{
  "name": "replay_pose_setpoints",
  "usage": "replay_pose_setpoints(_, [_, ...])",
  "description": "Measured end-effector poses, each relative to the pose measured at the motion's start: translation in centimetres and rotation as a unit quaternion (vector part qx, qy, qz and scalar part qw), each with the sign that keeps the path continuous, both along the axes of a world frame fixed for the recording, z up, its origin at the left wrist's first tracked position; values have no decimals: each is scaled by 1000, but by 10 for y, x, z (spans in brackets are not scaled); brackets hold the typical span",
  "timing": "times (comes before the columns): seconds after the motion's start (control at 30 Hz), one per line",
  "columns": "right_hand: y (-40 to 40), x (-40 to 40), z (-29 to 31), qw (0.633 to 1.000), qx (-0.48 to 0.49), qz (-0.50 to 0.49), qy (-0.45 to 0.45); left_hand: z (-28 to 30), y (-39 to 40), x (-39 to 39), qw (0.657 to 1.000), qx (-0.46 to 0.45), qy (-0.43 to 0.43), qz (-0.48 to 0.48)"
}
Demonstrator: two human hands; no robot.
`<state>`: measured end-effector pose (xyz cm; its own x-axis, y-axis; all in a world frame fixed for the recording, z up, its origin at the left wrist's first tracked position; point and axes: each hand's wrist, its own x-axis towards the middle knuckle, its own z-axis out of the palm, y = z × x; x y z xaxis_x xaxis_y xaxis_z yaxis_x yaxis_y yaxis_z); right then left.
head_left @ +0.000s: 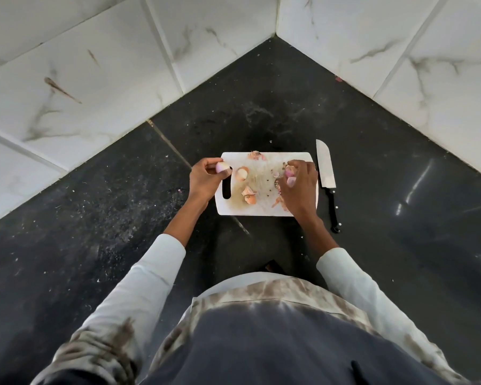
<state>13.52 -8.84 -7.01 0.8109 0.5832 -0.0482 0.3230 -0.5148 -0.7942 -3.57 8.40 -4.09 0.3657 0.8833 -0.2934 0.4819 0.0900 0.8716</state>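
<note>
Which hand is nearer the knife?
Right: right hand, gripping onion pieces, is at the board's right edge, beside the knife; left hand holds an onion at the board's left end.

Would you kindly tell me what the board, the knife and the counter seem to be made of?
Board: likely white plastic, matte, with a moulded slot handle. Knife: shiny steel blade, black handle with rivets, probably plastic. Counter: dark polished stone, perhaps granite, speckled and reflecting light.

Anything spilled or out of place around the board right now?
Only peeling mess: onion skins lie scattered on the cutting board, with small flecks on the dark counter. The knife lies off the board, beside the right hand. Nothing looks damaged.
</note>
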Motion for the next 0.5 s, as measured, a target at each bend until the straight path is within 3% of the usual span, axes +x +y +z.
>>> replay_pose_setpoints(0.17, [11,-7,2,991,-37,8,-128,-7,4,-6,997,51,26,-47])
replay_pose_setpoints(0.5, [69,-43,5,964,-115,215,-101,-12,6,-2,993,91,49,-64])
